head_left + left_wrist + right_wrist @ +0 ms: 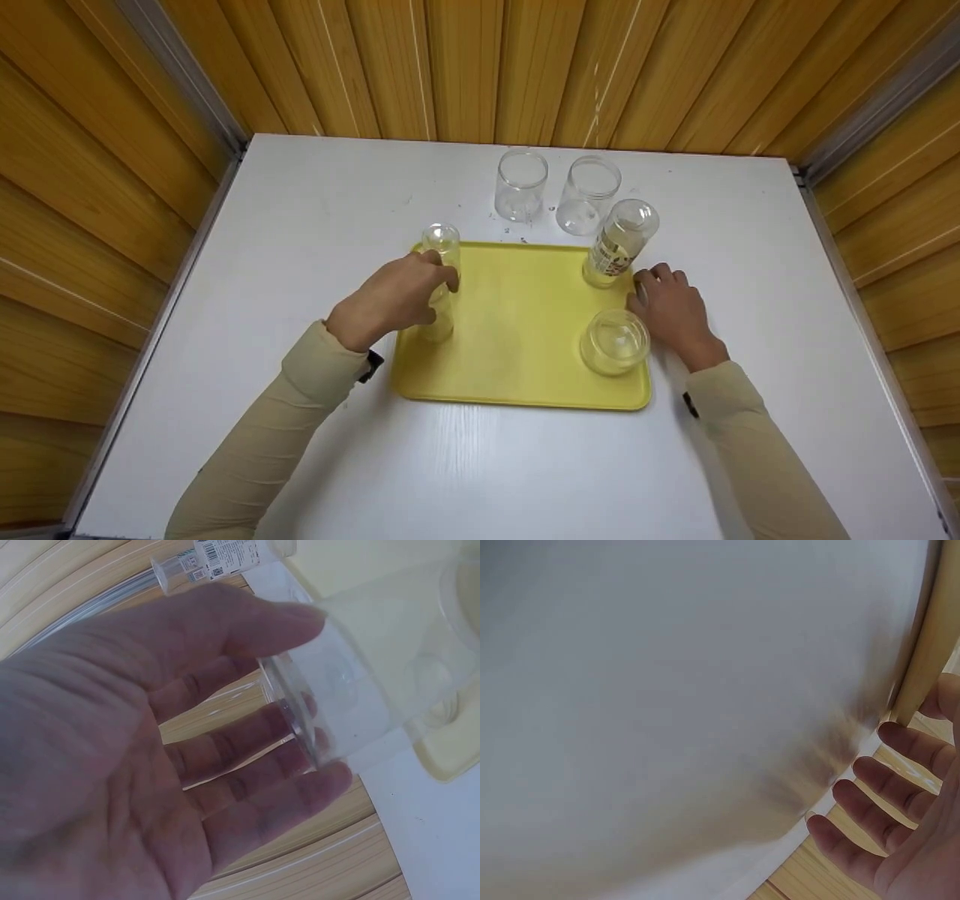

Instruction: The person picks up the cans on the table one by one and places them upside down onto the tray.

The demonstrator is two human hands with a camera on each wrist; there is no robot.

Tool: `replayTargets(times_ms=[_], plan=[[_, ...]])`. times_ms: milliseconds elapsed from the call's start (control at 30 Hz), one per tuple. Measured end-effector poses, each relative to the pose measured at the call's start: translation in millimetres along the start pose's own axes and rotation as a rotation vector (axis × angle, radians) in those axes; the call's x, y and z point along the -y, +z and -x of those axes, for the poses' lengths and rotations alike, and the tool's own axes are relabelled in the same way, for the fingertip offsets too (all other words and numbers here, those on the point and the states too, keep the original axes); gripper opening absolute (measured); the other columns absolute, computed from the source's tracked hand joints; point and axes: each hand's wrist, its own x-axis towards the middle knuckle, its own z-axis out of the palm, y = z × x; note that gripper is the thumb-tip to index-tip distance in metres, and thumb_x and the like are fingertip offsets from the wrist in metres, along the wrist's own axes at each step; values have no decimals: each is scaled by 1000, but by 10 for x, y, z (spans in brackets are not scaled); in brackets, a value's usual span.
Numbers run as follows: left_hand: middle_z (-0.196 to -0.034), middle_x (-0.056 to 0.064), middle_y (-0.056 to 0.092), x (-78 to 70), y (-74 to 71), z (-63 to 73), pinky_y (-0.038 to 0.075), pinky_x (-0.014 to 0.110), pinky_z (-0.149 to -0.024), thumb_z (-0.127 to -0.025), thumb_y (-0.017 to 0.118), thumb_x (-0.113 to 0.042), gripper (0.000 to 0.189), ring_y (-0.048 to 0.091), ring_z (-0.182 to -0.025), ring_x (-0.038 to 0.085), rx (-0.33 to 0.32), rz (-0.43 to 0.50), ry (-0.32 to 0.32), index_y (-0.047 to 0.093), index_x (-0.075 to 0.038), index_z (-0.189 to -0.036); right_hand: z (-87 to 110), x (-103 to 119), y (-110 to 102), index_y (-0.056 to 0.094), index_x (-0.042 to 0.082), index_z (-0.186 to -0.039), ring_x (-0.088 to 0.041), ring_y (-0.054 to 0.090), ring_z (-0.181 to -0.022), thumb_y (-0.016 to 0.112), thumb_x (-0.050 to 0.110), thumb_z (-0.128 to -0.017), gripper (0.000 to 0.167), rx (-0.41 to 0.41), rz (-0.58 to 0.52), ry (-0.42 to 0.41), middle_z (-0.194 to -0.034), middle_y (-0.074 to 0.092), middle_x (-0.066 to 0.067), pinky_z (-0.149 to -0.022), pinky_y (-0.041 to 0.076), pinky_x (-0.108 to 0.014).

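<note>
The left hand (401, 296) is positioned above the left edge of the tray. Its fingers and thumb curve around a tall, clear, cylindrical vessel (441, 238), which extends beyond the hand on the far side and shows again below the fingertips. The vessel is over the left part of the tray; contact between its base and the tray cannot be determined.

To the right of the left hand, a yellow rectangular tray with rounded corners (517, 322) lies flat on a white table (480, 465) and spans most of the gap between the two hands. Farther away than the left hand and to its right, two clear, open, cylindrical glasses (521, 187) (589, 196) stand side by side on the table, behind the tray.

Just to the left of the right hand, nearer the person than its fingertips, a clear, squat, round jar (615, 345) rests on the near right corner of the tray. A clear, labelled bottle (621, 244) stands at the far right corner, just beyond the fingertips.

The right hand (671, 311) is at the right edge of the tray, its fingers spread and holding nothing. The thumb lies at the tray rim; any pressure cannot be determined.
</note>
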Motion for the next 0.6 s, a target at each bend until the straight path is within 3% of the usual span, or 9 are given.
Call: replayTargets(times_ms=[267,600], plan=[[-121,17,66,-22,7,-14,58,42,-83,-81,78,12,46,66,-102,30,29,-13,-15,77,-5,-123,-8,-23,5,63,-3,-127,-53,52,-115,55,26,-105,38,57,-21,20,-130,56,-29,-79,49,-69],[-124,18,67,-45,16,-18,59,42,-84,-82,79,11,44,65,-100,28,33,-25,-21,77,-6,-123,-8,-21,2,63,-3,-128,-54,52,-115,56,26,-105,38,61,-14,19,-130,55,-30,-80,49,-69]])
